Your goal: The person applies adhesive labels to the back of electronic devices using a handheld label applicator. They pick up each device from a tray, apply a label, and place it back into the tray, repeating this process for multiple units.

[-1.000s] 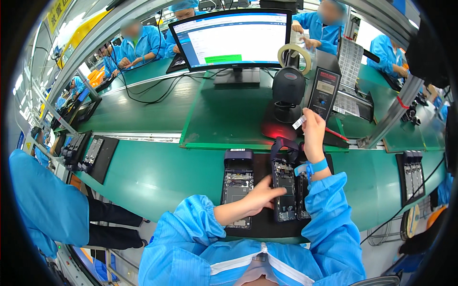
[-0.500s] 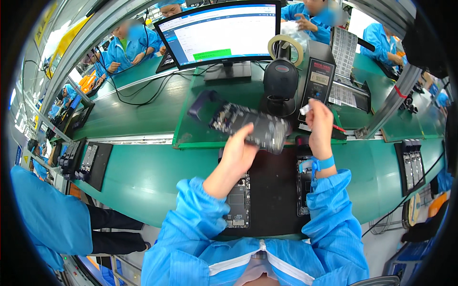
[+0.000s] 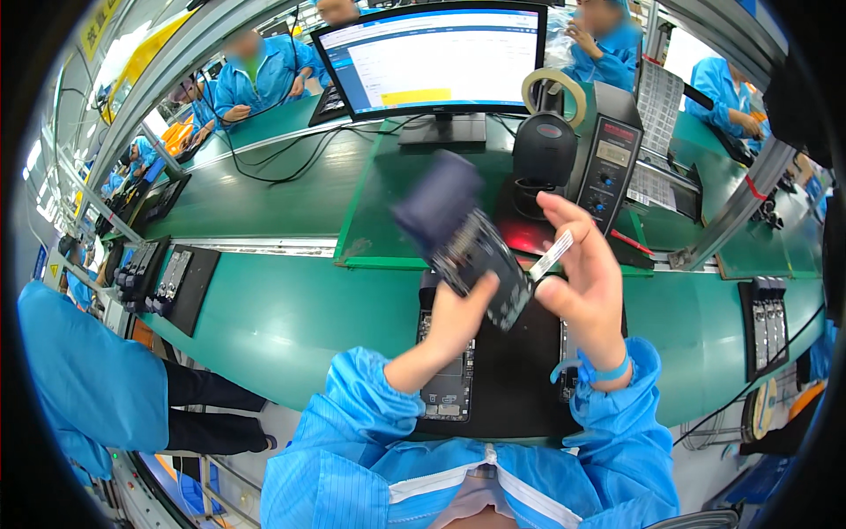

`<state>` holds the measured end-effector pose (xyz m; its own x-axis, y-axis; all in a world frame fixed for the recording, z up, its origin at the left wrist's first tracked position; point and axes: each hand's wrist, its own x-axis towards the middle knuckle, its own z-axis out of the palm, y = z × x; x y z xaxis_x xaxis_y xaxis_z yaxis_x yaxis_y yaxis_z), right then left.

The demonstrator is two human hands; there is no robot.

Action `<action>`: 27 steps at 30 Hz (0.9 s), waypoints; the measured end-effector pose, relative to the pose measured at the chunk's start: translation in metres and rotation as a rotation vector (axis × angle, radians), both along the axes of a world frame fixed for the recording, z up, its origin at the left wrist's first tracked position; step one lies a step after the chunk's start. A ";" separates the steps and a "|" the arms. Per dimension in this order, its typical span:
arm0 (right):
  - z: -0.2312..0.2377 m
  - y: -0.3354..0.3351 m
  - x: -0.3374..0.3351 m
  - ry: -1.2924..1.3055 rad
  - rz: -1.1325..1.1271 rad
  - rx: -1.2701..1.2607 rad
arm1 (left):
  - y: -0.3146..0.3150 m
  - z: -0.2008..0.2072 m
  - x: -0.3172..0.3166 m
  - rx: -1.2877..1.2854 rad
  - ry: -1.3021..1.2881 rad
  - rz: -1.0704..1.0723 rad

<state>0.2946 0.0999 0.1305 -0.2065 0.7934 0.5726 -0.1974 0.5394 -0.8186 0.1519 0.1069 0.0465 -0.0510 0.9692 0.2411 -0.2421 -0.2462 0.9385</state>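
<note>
My left hand (image 3: 458, 313) grips a long dark electronic device with its circuit board (image 3: 480, 256) showing, tilted over the bench. At its upper end sits a dark purple block (image 3: 441, 196), smeared by motion. My right hand (image 3: 586, 273), with a blue wrist strap (image 3: 608, 372), has a white printed label (image 3: 552, 256) at its fingers, close beside the board. Beyond that hand stands a black barcode scanner (image 3: 542, 154), with a red glow (image 3: 527, 236) beneath it. Under my hands lies a black mat (image 3: 515, 388), with another open device (image 3: 448, 388) on its left side.
A monitor (image 3: 436, 66) stands at the back, beside a tape roll (image 3: 577, 101) and a grey-black label machine (image 3: 608, 163). Trays of devices sit at the left (image 3: 172, 282) and right (image 3: 765, 326). A person in blue (image 3: 88, 370) stands at left; others sit across the bench.
The device has swung more upright, its purple block moving right. My right hand has brought the label down beside it. A red glow shows under the scanner, and the screen's green bar is now yellow.
</note>
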 end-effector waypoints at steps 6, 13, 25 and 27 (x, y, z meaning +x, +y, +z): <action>-0.015 -0.017 -0.023 -0.026 0.031 -0.063 | -0.034 -0.032 0.000 0.054 0.253 -0.020; -0.011 -0.016 -0.017 -0.102 -0.100 -0.075 | -0.032 -0.043 -0.003 0.088 0.340 -0.119; -0.011 -0.024 -0.015 -0.202 -0.195 -0.048 | -0.039 -0.025 -0.003 0.131 0.385 -0.174; -0.008 -0.022 -0.018 0.084 -0.052 -0.243 | -0.038 -0.032 -0.003 0.145 0.360 -0.196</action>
